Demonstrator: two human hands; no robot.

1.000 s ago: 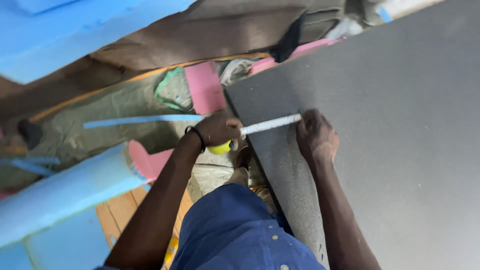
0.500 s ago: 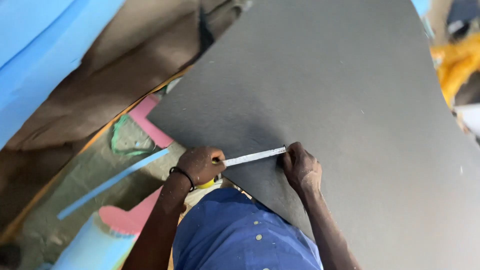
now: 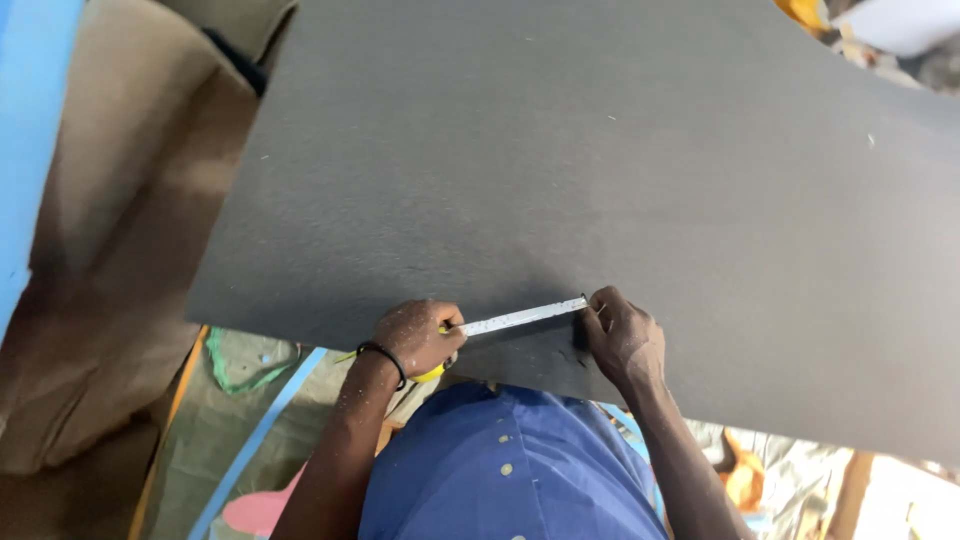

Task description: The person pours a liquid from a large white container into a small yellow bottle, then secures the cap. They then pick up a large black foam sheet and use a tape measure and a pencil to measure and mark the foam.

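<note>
A large dark grey sheet of flat board (image 3: 600,170) fills most of the view, its near edge running just in front of the person's blue, paint-flecked shirt (image 3: 500,470). A narrow white tape-measure blade (image 3: 520,319) lies stretched flat across the sheet close to that edge, slanting slightly upward to the right.

The left hand (image 3: 418,337), with a black band at the wrist, sits at the edge of the sheet with its fingers curled shut around a yellow tape-measure case (image 3: 432,373), of which only a little shows beneath the palm. The blade runs out from under this hand.

The right hand (image 3: 622,335) rests on the sheet, well apart from the left, with its fingers drawn together and pinching the far end of the blade down against the board.

Below and left of the sheet lie brown crumpled paper (image 3: 110,280), a thin light blue strip (image 3: 255,440), a pink flat shape (image 3: 258,510) and a blue foam slab (image 3: 25,130) at the left border.
</note>
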